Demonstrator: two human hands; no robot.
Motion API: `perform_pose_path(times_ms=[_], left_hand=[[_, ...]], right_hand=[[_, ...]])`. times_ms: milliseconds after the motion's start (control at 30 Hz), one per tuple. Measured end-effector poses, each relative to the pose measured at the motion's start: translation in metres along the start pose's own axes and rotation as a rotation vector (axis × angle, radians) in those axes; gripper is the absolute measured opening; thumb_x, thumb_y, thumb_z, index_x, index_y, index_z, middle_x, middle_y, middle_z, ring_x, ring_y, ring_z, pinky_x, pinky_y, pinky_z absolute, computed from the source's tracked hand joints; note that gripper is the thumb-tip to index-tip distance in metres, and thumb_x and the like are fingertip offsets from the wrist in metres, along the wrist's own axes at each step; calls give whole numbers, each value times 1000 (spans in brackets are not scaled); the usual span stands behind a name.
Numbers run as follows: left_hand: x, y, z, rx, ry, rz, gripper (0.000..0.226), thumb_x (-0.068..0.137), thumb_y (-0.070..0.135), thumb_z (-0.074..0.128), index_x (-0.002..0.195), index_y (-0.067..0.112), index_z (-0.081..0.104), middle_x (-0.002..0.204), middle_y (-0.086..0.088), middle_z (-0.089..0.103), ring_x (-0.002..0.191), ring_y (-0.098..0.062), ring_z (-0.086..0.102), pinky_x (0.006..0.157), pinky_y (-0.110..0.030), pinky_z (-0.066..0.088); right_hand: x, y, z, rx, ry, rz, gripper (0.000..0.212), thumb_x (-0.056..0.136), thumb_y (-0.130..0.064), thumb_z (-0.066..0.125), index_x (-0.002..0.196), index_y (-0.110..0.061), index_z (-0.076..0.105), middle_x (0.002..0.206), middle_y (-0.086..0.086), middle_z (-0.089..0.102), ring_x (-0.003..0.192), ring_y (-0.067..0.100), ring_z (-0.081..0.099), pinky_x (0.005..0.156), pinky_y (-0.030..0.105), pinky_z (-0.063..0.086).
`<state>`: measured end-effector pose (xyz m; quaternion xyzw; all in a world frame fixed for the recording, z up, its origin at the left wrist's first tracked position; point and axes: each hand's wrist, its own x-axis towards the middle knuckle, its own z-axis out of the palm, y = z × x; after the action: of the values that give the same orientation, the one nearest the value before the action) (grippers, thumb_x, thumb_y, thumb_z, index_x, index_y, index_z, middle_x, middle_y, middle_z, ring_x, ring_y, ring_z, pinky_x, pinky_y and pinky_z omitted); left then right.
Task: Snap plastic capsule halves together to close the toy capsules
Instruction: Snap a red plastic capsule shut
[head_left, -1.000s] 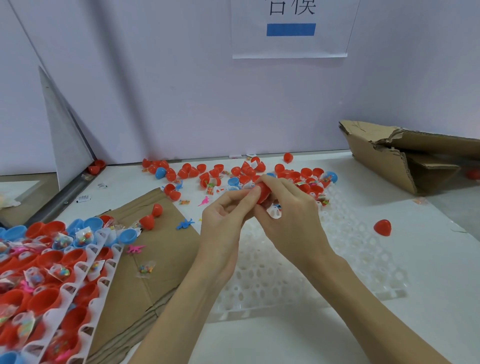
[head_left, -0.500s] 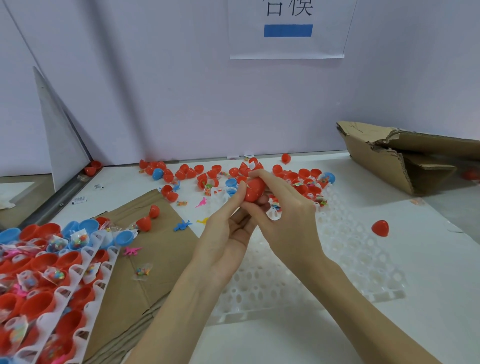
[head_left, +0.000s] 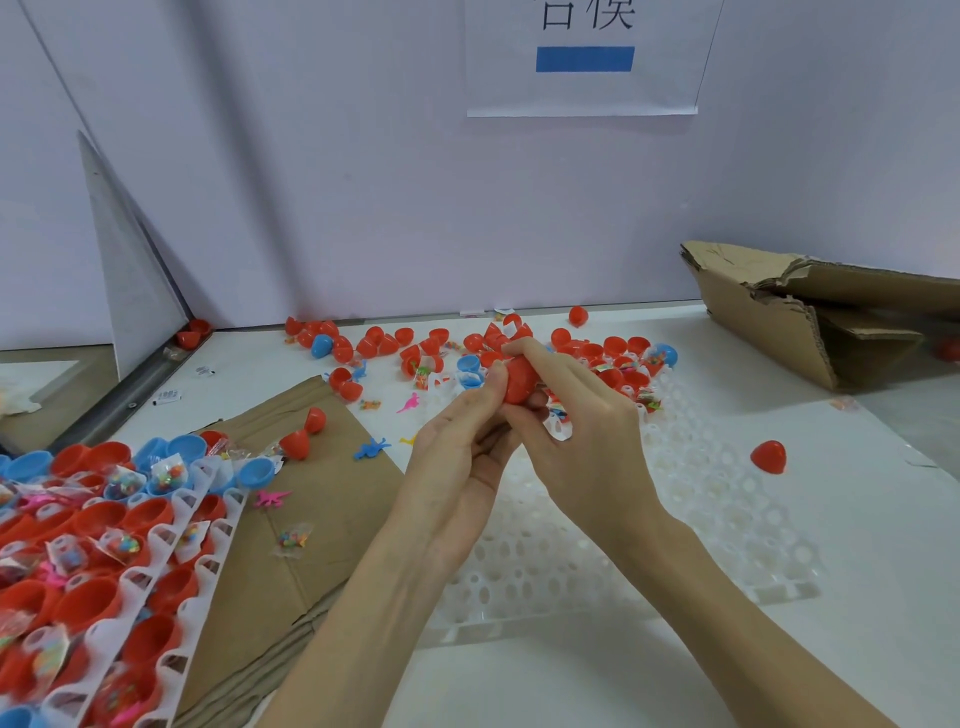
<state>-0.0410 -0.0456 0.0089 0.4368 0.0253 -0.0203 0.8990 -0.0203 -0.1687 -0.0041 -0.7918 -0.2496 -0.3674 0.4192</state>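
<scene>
A red capsule (head_left: 519, 382) sits between both hands above the white perforated tray (head_left: 717, 525). My left hand (head_left: 457, 462) cups it from below, thumb against its left side. My right hand (head_left: 582, 426) curls over its top and right side. Loose red and blue capsule halves (head_left: 618, 348) lie scattered along the back of the table. At the left, white trays (head_left: 171, 530) hold red and blue open halves (head_left: 150, 512) with small toy packets inside.
A flat brown cardboard sheet (head_left: 311, 499) lies under the left trays, with small plastic dinosaurs and a candy packet on it. A torn cardboard box (head_left: 779, 322) sits at the back right. One red half (head_left: 769, 456) lies alone right of the perforated tray.
The hands have shifted on the red capsule: the left hand turned palm up beneath it, and the right hand's fingers now wrap over its top. The view tilted slightly.
</scene>
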Motion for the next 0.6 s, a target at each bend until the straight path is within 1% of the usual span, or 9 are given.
perform_pose_path(times_ms=[67,100,133,233,367,433,500,600], left_hand=[[0,1,-2,12,-13,5,45,81,33,78,112,1,78,100,-18,74,95,-22,71,93,-30,60],[0,2,-2,18,-18,5,45,81,34,78,112,0,78,99,-19,74,95,-22,72,89,-28,60],[0,3,-3,24,-20,4,45,81,34,78,111,0,78,99,-19,74,94,-23,72,86,-27,60],[0,4,-4,69,-40,14,38,85,34,76,108,4,80,100,-18,76,93,-22,73,85,-25,59],[0,5,-4,75,-59,9,33,88,31,75,108,6,81,103,-19,76,95,-23,74,86,-26,59],[0,5,-4,44,-63,-7,32,88,28,75,111,6,80,109,-20,76,99,-25,74,86,-26,59],[0,5,-4,19,-71,-20,33,89,27,75,113,5,79,116,-22,74,106,-29,73,87,-27,59],[1,5,-4,20,-92,-13,34,91,27,74,115,3,77,118,-23,73,111,-31,70,90,-28,59]], right_hand=[[0,0,0,15,3,-6,46,88,-7,78,132,-8,63,117,-10,65,110,-13,53,96,4,40],[0,0,0,24,4,-12,45,88,-7,78,130,-9,64,117,-12,64,110,-17,52,96,4,40],[0,0,-1,30,7,-19,44,88,-7,78,129,-8,64,116,-11,65,109,-16,52,96,5,40],[1,0,-3,21,8,-39,40,88,-10,78,126,-6,65,115,-1,70,107,-4,57,95,6,43],[2,-3,-5,4,-15,-64,36,91,-11,75,125,-4,64,113,3,69,101,11,63,89,12,49],[2,-4,-5,-2,-17,-80,36,92,-10,74,126,-2,63,113,5,69,101,14,63,89,10,49],[2,-3,-6,6,-16,-98,35,93,-9,72,125,-1,63,111,8,69,97,17,64,86,11,50],[1,-2,-6,19,8,-115,34,93,-8,72,125,0,63,111,8,68,98,17,64,87,13,51]])
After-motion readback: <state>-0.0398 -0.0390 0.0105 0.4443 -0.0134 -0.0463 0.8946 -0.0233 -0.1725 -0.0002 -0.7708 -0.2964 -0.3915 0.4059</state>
